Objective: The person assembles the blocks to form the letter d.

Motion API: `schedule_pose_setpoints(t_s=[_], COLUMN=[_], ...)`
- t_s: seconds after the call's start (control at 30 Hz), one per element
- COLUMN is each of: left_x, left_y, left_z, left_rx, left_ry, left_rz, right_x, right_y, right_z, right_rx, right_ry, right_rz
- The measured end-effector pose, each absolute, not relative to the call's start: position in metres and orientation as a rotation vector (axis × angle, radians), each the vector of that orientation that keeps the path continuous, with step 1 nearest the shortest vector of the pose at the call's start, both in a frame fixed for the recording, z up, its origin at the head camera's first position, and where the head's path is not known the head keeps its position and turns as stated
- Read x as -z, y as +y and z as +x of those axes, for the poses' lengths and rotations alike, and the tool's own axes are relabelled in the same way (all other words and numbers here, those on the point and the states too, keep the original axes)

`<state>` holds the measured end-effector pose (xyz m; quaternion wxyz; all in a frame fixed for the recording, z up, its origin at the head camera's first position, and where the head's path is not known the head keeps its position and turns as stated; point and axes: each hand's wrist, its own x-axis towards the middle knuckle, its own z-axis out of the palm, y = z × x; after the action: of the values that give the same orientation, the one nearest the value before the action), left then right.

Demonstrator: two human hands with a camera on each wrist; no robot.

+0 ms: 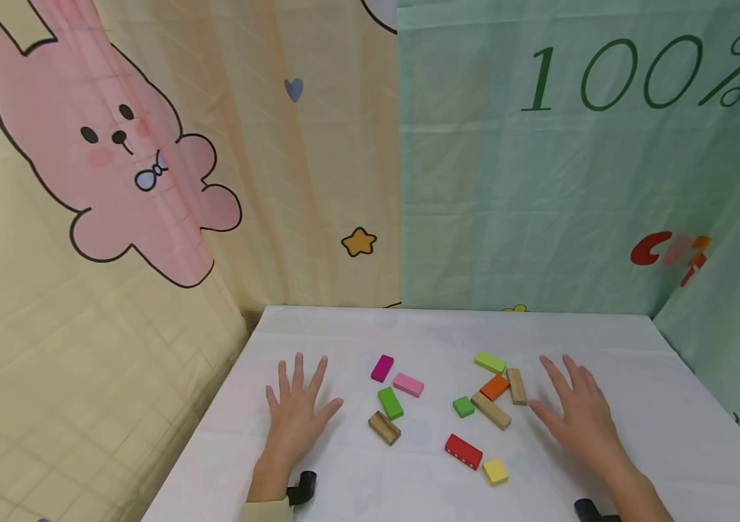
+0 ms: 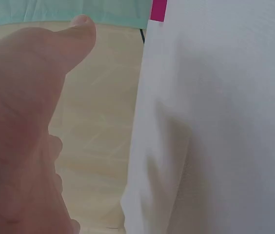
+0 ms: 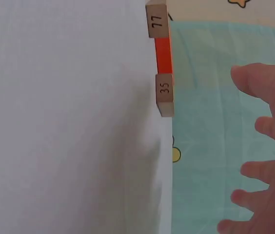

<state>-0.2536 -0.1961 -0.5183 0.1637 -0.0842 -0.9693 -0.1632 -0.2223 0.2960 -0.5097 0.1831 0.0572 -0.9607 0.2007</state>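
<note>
My left hand (image 1: 296, 419) is held over the left of the white table with its fingers spread, holding nothing. Nearest to it are a brown wooden block (image 1: 385, 428), a green block (image 1: 391, 403), a magenta block (image 1: 382, 367) and a pink block (image 1: 408, 385). On the other side, my right hand (image 1: 581, 417) hovers with fingers extended and grips nothing. Just left of it lie a wooden block (image 1: 517, 386), an orange block (image 1: 495, 387) and a lime block (image 1: 490, 362). In the right wrist view, wooden block ends read 35 (image 3: 164, 88) and 77 (image 3: 157, 21).
Between the hands lie another wooden block (image 1: 491, 410) and a small green block (image 1: 464, 407). Closer to the front are a red block (image 1: 464, 451) with white dots and a yellow block (image 1: 495, 472). Printed curtains (image 1: 317, 167) hang behind the table (image 1: 343, 326).
</note>
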Motion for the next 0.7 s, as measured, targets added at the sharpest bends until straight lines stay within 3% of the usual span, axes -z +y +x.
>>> schedule_pose_setpoints(t_s=[0.47,0.7], left_x=[0.522,0.518], left_y=[-0.188,-0.172], left_z=[-0.253,-0.249], left_rx=[0.518,0.802], left_ry=[-2.825,-2.89], left_rz=[-0.286,-0.448], right_x=[0.515,0.518], right_y=[0.263,0.258], right_z=[-0.218,-0.216], right_rx=[-0.871,-0.99], right_ry=[-2.778,-2.784], right_rz=[0.36,0.385])
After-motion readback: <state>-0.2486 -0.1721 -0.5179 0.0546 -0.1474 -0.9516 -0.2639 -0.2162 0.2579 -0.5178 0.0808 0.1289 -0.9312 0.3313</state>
